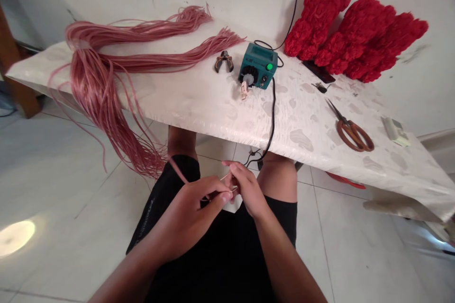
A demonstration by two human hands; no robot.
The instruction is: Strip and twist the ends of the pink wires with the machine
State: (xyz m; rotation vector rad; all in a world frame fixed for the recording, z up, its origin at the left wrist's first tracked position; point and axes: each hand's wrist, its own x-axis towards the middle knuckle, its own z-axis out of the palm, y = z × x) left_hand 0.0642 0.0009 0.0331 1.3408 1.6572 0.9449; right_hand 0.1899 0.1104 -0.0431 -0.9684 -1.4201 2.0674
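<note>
Your left hand (pixel 188 218) is closed, pinching a pink strand (pixel 178 171) over your black shorts (pixel 227 255); your right hand (pixel 247 189) is curled, gripping a thin pale length (pixel 227 176) just beside it. On the white table (pixel 302 113) ahead, a pink bundle (pixel 95 85) spills over the edge, near pliers (pixel 223 61) and a teal control box (pixel 258 65).

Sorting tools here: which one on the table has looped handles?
The scissors, with brown loops; the pliers have straight orange-and-black handles instead.
</note>
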